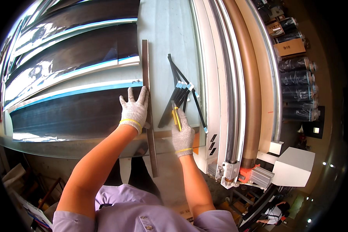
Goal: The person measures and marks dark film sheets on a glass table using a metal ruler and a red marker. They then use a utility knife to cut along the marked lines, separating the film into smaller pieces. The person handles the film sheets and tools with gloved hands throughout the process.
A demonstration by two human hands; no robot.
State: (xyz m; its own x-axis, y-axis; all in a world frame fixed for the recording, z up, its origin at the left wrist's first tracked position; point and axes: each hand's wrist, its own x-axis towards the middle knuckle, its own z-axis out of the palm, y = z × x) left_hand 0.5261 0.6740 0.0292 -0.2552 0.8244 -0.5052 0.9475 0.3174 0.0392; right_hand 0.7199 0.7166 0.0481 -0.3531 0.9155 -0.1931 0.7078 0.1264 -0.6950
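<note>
My left hand (134, 108), in a pale knit glove with a yellow cuff line, lies with its fingers spread on the right end of a dark film sheet (65, 114). That sheet has a blue-and-white strip along its far edge. Right beside the fingers runs a long narrow straightedge (145, 62), which overhangs the near table edge. My gloved right hand (183, 137) is closed around a yellow utility knife (176, 118), its tip pointing away from me. Around the knife tip lie several thin black offcut strips (178, 91) with blue-and-white ends, some crossing each other.
More dark film sheets (81, 48) lie farther back on the glass-topped table (154, 23). On the right stand a long machine rail and a brown roller (245, 77) with a white box (294, 166) at its end. Wrapped rolls (297, 92) and cartons (290, 47) sit beyond; another person (274, 214) is at lower right.
</note>
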